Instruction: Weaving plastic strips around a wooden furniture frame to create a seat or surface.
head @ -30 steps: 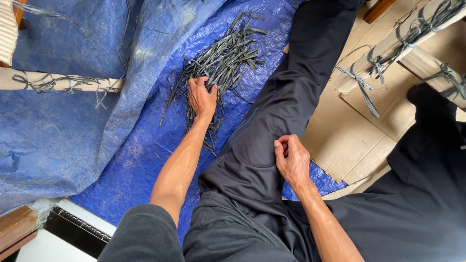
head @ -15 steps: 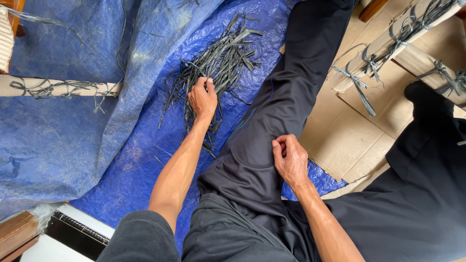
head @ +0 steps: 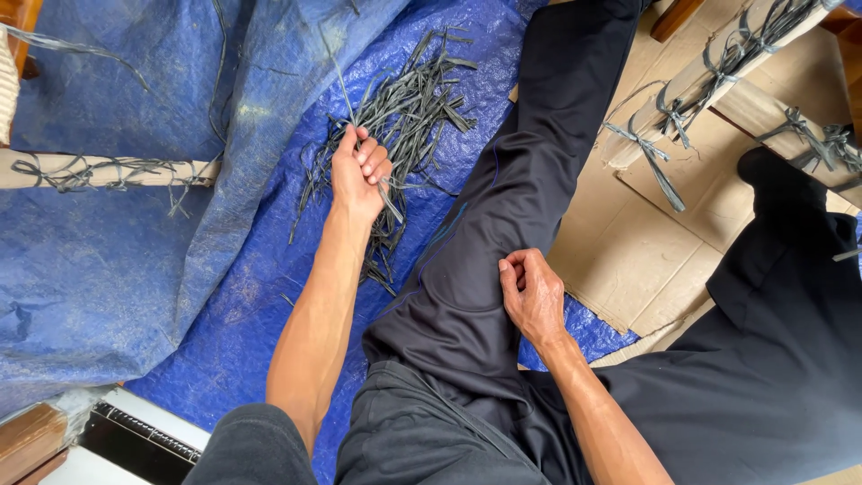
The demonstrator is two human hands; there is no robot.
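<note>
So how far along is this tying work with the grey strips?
Done: the pale bars at upper right and at left already carry knotted grey ties. In hand: the left hand is closed on a few strips picked from the loose pile on the blue tarp; the right hand rests on the black trouser leg. Left: most of the pile lies unused.

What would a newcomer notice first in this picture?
Probably the left hand, closed around a few dark strips from the loose pile of strips on the blue tarp. Next, the right hand resting on the black trouser leg across the middle, with flattened cardboard to its right.
</note>
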